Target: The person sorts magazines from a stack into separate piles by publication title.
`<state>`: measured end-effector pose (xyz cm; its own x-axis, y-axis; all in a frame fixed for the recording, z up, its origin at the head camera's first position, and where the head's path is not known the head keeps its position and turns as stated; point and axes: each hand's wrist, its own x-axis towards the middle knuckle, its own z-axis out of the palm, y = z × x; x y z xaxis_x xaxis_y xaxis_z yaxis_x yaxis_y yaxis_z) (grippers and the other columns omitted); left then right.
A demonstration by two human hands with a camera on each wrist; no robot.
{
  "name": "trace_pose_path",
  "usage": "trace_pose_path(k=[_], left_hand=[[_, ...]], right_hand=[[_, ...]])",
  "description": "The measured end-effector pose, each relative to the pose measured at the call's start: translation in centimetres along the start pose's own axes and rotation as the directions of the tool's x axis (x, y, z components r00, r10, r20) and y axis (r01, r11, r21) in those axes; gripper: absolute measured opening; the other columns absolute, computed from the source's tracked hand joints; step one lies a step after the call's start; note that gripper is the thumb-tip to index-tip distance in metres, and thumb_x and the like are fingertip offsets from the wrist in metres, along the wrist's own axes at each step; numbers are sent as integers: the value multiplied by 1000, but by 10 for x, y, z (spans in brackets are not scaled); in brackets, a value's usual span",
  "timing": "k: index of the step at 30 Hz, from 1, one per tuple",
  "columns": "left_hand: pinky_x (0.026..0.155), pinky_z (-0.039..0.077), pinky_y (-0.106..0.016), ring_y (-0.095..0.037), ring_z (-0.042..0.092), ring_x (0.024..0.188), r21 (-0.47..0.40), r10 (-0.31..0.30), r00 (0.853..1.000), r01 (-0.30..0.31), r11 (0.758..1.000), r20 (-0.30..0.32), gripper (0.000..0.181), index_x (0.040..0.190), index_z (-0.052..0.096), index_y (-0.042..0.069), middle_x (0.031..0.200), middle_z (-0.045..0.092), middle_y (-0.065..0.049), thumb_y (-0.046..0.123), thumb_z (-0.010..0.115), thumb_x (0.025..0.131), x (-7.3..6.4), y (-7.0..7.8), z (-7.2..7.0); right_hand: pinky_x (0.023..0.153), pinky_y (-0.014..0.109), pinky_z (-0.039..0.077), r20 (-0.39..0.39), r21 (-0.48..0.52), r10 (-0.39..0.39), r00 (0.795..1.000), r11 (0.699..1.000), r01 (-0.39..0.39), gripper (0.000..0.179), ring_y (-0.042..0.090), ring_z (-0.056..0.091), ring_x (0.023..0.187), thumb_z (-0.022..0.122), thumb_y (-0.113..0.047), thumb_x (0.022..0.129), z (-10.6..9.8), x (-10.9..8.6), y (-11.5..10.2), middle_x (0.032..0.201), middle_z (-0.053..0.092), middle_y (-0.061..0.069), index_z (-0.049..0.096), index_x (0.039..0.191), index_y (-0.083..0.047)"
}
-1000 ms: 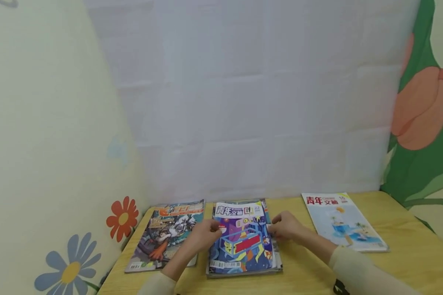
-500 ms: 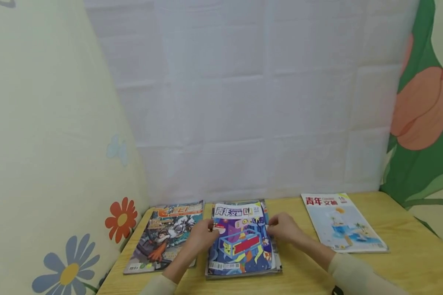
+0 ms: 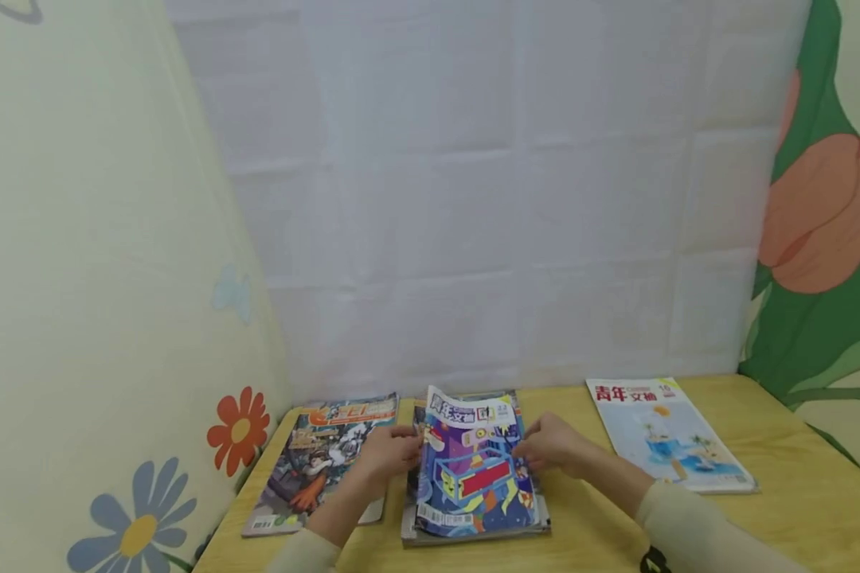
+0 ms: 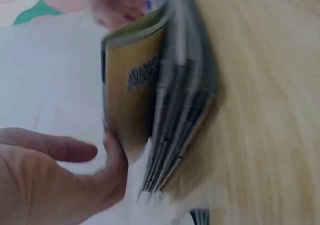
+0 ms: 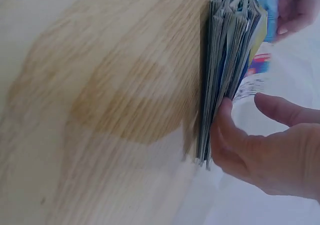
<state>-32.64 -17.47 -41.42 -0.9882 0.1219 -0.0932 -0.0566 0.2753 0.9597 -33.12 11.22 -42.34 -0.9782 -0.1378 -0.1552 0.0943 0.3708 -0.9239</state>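
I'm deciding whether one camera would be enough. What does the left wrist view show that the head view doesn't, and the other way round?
Only the left wrist view shows the raised magazine from below, its tan face bearing a dark printed patch. Only the head view shows the title lettering, the pale sleeves and the red painted flower. Both show the left hand, the right hand, the stack beneath and the table.

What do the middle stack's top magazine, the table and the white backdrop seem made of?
Top magazine: printed paper, since it bows along its lifted side; gloss unclear. Table: wood or wood-look laminate, apparently smooth, with yellowish grain. Backdrop: probably matte fabric, from its fold creases, though paper is possible.
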Motion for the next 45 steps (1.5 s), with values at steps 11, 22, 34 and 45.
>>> trace_pose_path(k=[11,22,34,45], left_hand=[[84,57,-49,-37,67,102,-244,-75,964,140,960,256,54,149,36,-8,124,60,-26,25,47,109,-6,-4,-4],[86,57,-50,-34,66,104,-234,-24,972,79,969,232,56,150,34,-6,128,58,-25,-3,53,97,-5,9,-5],[87,56,-54,-36,62,115,-300,165,933,-66,952,318,63,158,25,9,146,49,-22,-6,48,101,-18,38,-17],[87,56,-54,-37,63,116,-324,221,929,-120,938,295,56,155,29,9,143,52,-23,-3,48,103,-27,53,-25]], right_hand=[[76,42,60,65,114,64,996,991,-71,34,36,71,90,70,2,92,-7,-2,-4,97,69,22,58,118,21],[85,44,58,158,248,22,987,967,-61,43,39,69,101,65,1,96,-21,-1,6,105,69,25,50,129,23],[97,51,51,355,481,-92,930,871,-97,71,38,63,115,65,-22,100,-25,-1,10,129,63,23,29,153,9],[106,55,42,417,677,-302,857,733,-72,75,38,51,131,48,0,100,-31,-23,-3,151,44,23,10,164,-12]])
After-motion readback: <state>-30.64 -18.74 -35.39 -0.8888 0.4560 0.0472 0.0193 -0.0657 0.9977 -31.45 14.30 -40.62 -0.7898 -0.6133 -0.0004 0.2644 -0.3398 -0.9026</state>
